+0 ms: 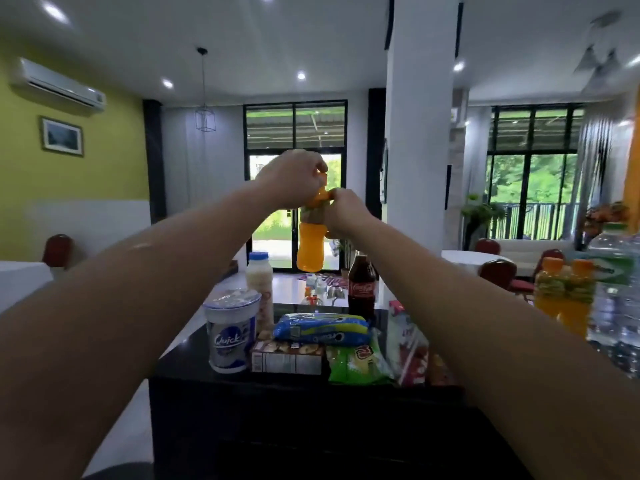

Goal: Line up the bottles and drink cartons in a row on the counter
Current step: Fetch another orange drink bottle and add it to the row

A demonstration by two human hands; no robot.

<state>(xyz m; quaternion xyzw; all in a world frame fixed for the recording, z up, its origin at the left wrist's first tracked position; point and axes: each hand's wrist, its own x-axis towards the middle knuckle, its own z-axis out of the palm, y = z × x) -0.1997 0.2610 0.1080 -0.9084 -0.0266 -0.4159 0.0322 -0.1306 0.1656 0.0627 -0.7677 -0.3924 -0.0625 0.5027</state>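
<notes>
Forearms raised — left hand (294,174), right hand (346,211) grip one orange bottle (310,249) (airborne).

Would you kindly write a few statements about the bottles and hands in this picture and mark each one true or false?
1. Both hands hold an orange juice bottle in the air above the counter. True.
2. The left hand is at the bottle's cap. True.
3. The cola bottle lies on its side. False: it stands upright on the counter.
4. Two more orange bottles stand at the right, beside a water bottle. True.
5. The right hand rests flat on the counter. False: it grips the raised bottle near its neck.
6. The Quick cup stands right of the cola bottle. False: it is to its left.
</notes>
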